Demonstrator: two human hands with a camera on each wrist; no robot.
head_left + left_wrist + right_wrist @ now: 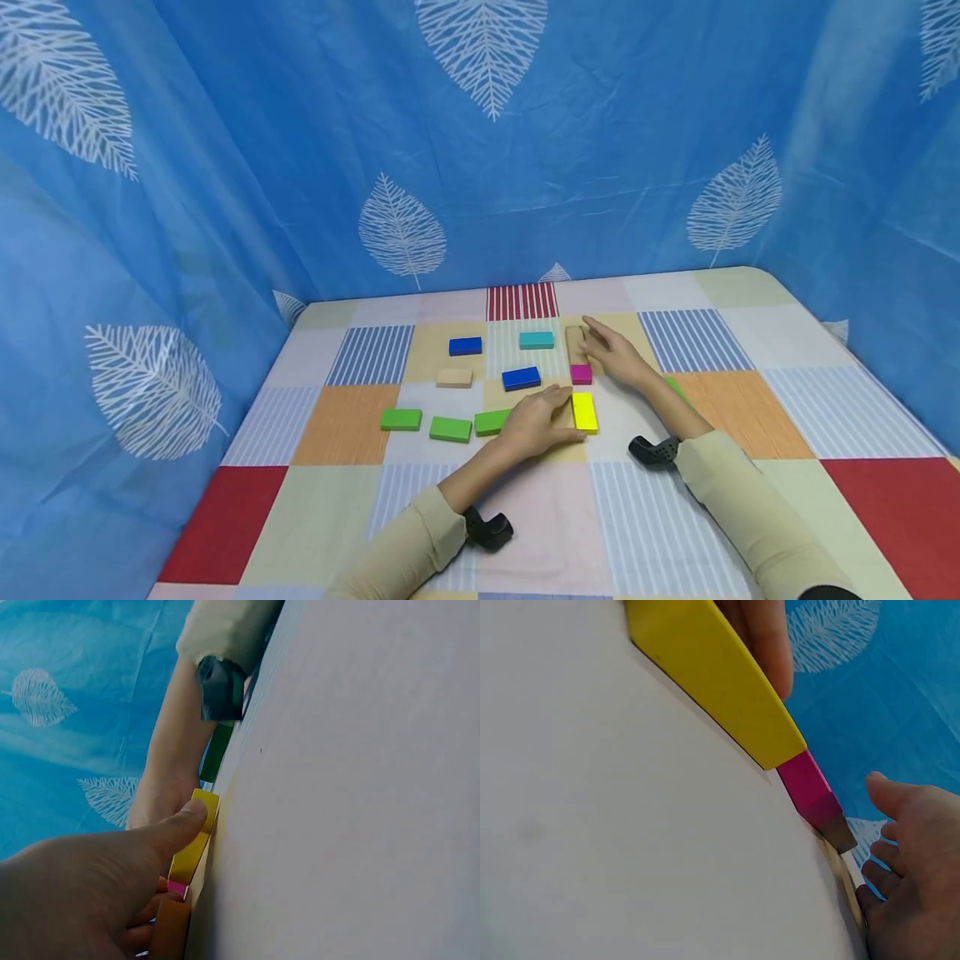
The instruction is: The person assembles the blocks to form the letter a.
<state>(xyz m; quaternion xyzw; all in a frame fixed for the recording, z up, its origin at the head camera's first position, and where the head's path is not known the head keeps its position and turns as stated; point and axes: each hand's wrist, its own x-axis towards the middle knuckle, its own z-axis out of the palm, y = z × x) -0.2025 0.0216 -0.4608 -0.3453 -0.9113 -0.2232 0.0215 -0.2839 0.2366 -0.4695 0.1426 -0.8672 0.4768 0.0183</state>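
The yellow rectangular block (pixel 585 413), its material unclear, lay on the counter (pixel 555 508), held from its left by the left hand (pixel 534 421), thumb at the near edge. Past its far edge, across a narrow gap, lay a magenta block (pixel 581 374), then a tan rectangular block (pixel 573 343). The right hand (pixel 618 354) spread wide beside these; contact was unclear. Patchwork cloth gave room on the yellow block's near side.
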